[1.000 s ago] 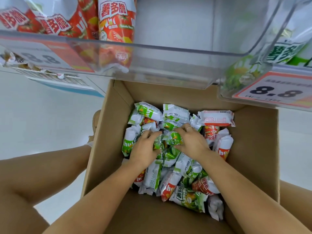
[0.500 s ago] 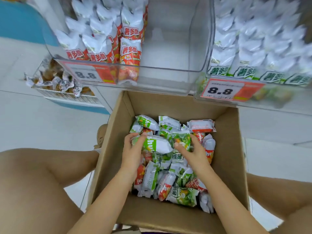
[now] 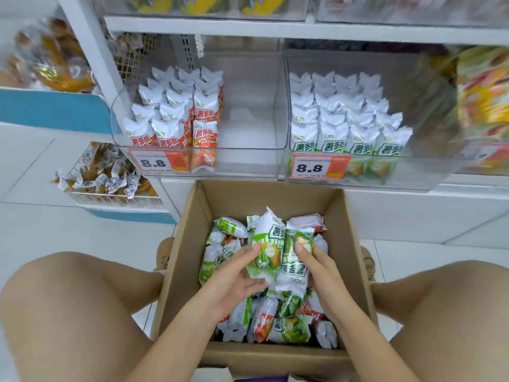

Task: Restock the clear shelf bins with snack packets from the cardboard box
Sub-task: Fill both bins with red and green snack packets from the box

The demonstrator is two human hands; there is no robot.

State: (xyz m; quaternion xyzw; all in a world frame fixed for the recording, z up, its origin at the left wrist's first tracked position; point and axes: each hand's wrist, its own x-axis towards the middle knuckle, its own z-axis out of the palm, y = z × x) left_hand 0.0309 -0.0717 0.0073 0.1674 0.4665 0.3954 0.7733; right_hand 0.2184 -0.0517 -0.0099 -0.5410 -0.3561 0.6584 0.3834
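Both hands are reaching into the box: the left hand is gripping one green packet, and the right hand is pinching a second packet beside it. Both packets are sitting raised above the pile, below the bins.

Top bins cut off, blurred

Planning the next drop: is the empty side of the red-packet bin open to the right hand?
Probably yes: the right hand grips green packets, and the bin shows nothing blocking it.
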